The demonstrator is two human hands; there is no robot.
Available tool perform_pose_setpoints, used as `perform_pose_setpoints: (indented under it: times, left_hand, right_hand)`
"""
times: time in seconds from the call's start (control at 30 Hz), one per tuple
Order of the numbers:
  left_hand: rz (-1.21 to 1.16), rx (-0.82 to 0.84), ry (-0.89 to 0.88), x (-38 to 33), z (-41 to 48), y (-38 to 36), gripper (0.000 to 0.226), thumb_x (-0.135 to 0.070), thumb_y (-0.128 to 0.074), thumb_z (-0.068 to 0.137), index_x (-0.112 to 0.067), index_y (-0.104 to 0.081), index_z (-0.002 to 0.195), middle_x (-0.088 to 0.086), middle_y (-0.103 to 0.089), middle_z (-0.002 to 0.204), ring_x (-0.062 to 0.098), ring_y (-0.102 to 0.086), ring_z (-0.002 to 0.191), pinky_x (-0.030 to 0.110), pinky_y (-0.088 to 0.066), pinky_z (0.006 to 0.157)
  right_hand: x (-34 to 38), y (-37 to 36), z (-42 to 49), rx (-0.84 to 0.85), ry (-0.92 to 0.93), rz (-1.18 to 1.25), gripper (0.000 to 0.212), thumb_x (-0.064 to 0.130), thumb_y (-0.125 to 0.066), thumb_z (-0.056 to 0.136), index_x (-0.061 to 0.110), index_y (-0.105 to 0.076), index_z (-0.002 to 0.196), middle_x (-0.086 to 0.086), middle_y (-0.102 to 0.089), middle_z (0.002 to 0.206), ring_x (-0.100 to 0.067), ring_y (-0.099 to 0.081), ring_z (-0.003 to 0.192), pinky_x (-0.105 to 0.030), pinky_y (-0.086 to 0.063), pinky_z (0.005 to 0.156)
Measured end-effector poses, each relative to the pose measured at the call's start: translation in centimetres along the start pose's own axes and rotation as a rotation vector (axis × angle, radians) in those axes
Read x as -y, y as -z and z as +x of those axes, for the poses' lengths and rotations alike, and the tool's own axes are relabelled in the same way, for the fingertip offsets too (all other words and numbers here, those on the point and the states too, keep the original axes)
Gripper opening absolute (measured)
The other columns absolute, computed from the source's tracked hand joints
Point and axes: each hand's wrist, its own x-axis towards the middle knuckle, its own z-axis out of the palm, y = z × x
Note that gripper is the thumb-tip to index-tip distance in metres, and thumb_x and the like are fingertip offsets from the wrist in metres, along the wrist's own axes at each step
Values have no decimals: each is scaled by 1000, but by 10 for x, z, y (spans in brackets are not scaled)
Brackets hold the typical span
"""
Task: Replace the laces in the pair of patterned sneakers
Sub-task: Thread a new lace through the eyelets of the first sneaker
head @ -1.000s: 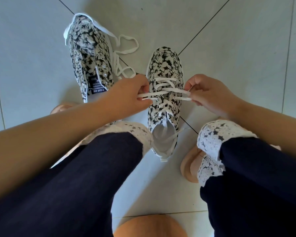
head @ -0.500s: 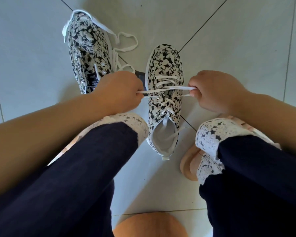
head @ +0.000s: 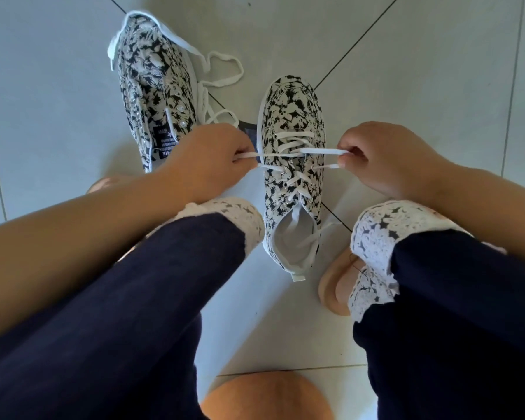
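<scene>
Two patterned sneakers are sitting on the grey tiled floor (head: 422, 71) in front of a person, toes pointing away. The nearer sneaker (head: 291, 110) is standing upright between the person's knees, and a white lace (head: 322, 150) is already crisscrossing through most of its eyelets. The left hand (head: 206, 159) is pinching one end of that lace just off the shoe's left side, grip clenched tight around it. The right hand (head: 388, 159) is doing the same on the other side, fingers curling in on the other end. Both ends are running out sideways from the eyelets, pretty much straight and level, so the lace is looking taut across the shoe.

The other sneaker (head: 152, 77) is lying further out to the left, tipping a bit onto its side with the tongue label showing. A loose lace (head: 225, 60) is trailing in loops on the floor along its right edge, between the two shoes; can't tell if it's threaded anywhere.

The person is wearing navy trousers (head: 119, 298) with white lacy cuffs (head: 373, 234), and a tan slipper (head: 331, 286) is peeking out under the right leg. Something orange and rounded (head: 264, 395) is poking in at the bottom edge.
</scene>
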Motion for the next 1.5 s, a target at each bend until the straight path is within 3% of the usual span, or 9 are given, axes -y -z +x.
perform_pose_setpoints:
  times: [0.13, 0.23, 0.37, 0.63, 0.83, 1.07, 1.27, 1.4, 1.5]
  left_hand:
    - [-144, -171, 25, -7, -12, -10, 49, -31, -70, 77, -13, -48, 117, -3, -39, 111, 7, -38, 74, 17, -36, 82]
    - [-143, -234, -27, -12, -23, -14, 40, -40, -66, 76, -16, -49, 104, -11, -39, 96, 0, -36, 66, 7, -31, 64]
    - [-13, 161, -89, -22, -28, -28, 45, -62, -52, 74, -27, -47, 102, -14, -51, 97, 0, -46, 76, 19, -41, 67]
    - [-4, 116, -135, -29, -29, -47, 36, -29, -55, 88, -7, -41, 112, 11, -49, 108, 28, -56, 76, 45, -50, 68]
    - [330, 229, -226, -38, -28, -50, 37, -26, -39, 95, -30, -35, 132, 3, -36, 125, 18, -46, 82, 32, -46, 60]
    - [591, 265, -318, -50, -16, -42, 41, -31, -44, 92, -26, -27, 129, 0, -13, 80, 16, -36, 62, 26, -26, 41]
    - [626, 205, -305, -62, -8, -36, 25, -21, -39, 95, -16, -36, 119, -1, -26, 77, 17, -33, 56, 26, -18, 42]
    - [612, 273, -316, -60, -3, -32, 24, -15, -42, 94, -15, -38, 117, -3, -20, 71, 18, -37, 65, 30, -31, 48]
    - [476, 200, -272, -51, -3, -34, 22, -23, -45, 95, -21, -44, 117, -6, -43, 90, 16, -48, 73, 29, -42, 52]
  right_hand:
    - [0, -8, -8, -95, -67, 152, 23, 23, -65, 83, 9, -53, 97, -2, -56, 89, -18, -55, 74, -28, -47, 69]
    - [1, -12, -14, 90, -99, 208, 18, 29, -66, 82, 15, -57, 89, 7, -60, 83, -5, -55, 73, -11, -44, 66]
    - [17, -26, -17, 325, -50, 290, 19, 40, -67, 76, 26, -55, 79, 15, -56, 76, 0, -52, 69, -10, -44, 65]
    - [32, -43, -18, 214, -151, 12, 49, 46, -70, 75, 18, -34, 92, 6, -47, 69, -8, -45, 59, -27, -42, 57]
    - [29, -45, -19, 214, -150, 56, 26, 29, -61, 83, 15, -41, 86, 3, -47, 68, -11, -45, 58, -25, -36, 51]
    - [25, -47, -24, 114, -172, 114, 22, 31, -59, 84, 15, -47, 90, 3, -51, 69, -12, -49, 59, -27, -41, 54]
    - [20, -45, -19, 68, -285, 330, 11, 23, -62, 81, 17, -55, 87, 7, -54, 68, -9, -51, 61, -22, -42, 56]
    - [18, -47, -16, 73, -347, 459, 7, 22, -62, 80, 19, -56, 84, 2, -65, 76, -17, -64, 75, -34, -53, 74]
    - [18, -48, -14, 53, -374, 534, 8, 19, -62, 79, 22, -54, 78, -3, -69, 78, -21, -66, 79, -38, -53, 79]
